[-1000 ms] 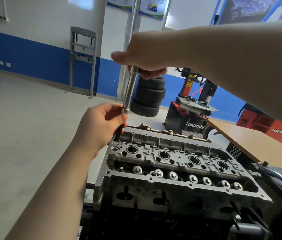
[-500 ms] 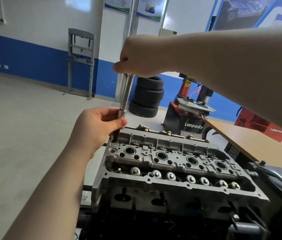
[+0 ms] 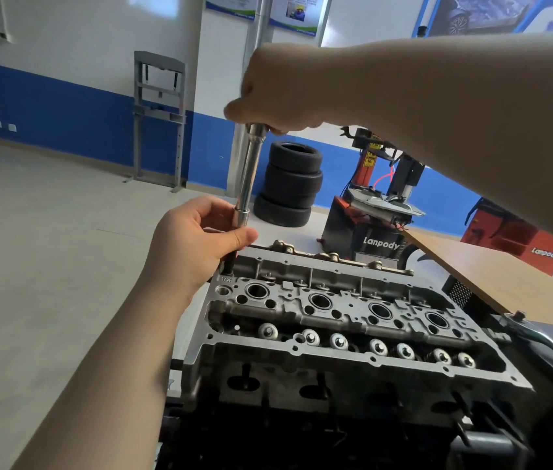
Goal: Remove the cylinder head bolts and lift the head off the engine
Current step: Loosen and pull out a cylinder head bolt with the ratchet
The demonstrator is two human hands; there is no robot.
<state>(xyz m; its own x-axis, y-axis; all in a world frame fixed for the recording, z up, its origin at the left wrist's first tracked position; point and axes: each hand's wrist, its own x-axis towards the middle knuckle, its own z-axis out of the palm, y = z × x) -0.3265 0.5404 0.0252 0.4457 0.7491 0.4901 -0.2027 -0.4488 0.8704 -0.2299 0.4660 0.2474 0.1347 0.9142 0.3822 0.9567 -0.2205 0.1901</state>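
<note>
Right hand point(image 3: 278, 96) curls round top of upright chrome extension bar point(image 3: 248, 178), left hand point(image 3: 197, 245) pinches its lower end, dark tip, likely a socket, at far-left corner of cylinder head point(image 3: 336, 320), head seated on engine

Materials and finishes

Cylinder head point(image 3: 353, 320): matt, rough cast grey metal. Extension bar point(image 3: 249, 174): smooth, glossy polished metal. Surface point(image 3: 505, 276): smooth matt wood.

Both hands point(image 3: 197, 242) grip the extension bar point(image 3: 248, 178) over the cylinder head point(image 3: 336, 320).
</note>
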